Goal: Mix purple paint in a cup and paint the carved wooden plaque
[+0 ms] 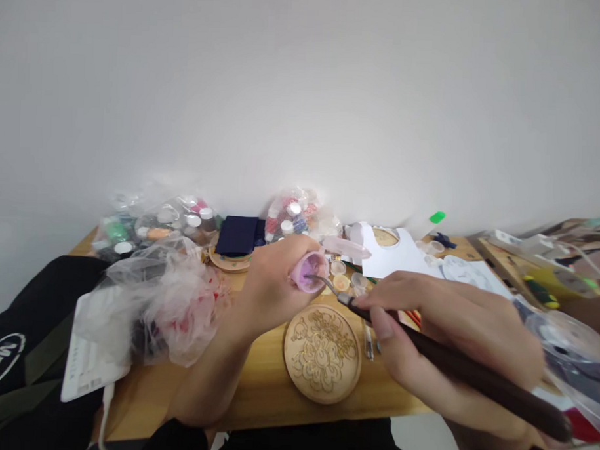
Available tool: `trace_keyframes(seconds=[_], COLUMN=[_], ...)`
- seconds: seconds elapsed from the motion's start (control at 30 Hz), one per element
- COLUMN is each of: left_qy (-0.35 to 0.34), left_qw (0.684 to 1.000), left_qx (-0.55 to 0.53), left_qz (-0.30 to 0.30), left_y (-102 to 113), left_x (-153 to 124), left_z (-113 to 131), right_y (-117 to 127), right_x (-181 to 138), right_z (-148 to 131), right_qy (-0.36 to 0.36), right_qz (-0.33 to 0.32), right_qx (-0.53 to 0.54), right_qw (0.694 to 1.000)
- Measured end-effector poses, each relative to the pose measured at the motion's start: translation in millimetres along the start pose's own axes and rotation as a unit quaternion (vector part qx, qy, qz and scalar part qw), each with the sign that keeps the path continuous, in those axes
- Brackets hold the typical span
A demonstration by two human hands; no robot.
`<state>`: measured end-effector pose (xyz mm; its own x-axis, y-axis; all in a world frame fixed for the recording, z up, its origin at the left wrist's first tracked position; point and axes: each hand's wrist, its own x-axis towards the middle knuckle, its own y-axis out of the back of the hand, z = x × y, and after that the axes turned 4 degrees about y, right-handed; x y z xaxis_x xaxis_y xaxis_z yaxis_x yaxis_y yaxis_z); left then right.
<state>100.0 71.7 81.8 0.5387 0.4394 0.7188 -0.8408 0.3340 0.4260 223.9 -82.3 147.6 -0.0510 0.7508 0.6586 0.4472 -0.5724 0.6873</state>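
The tip of the dark-handled tool [452,363] is hard to make out inside the purple cup [312,263]; the fingers behind the cup are partly hidden. The left hand [273,283] clamps the cup, its mouth facing the camera. The right hand [448,328] grips the handle, thumb and fingers together. The cup sits between both hands, beyond the carved wooden disc [322,356].

lilac cup [312,265]; dark brown handle [472,375]; floral-patterned tan disc [322,354]

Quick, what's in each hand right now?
Left hand: closed, holding a small pinkish-purple cup.
Right hand: closed, holding a dark-handled tool, tip in the cup.
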Motion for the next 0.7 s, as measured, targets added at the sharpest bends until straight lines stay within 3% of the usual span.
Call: trace_keyframes(seconds=[0.23,0.37,0.7], left_qy=[0.007,0.014,0.026], left_qw=[1.000,1.000,0.999], left_qx=[0.007,-0.001,-0.001], left_qz=[-0.001,-0.013,-0.024], left_y=[0.2,0.8,1.6], left_x=[-0.4,0.0,0.9], left_z=[0.5,1.6,2.1], right_y=[-6.0,-0.6,-1.8], right_x=[-1.5,-1.0,1.2], right_z=[4.5,4.9,2.2], right_qy=[-0.037,-0.061,-0.008], right_qz=[0.040,0.027,0.027], right_qx=[0.061,0.079,0.029], right_qw=[0.997,0.995,0.999])
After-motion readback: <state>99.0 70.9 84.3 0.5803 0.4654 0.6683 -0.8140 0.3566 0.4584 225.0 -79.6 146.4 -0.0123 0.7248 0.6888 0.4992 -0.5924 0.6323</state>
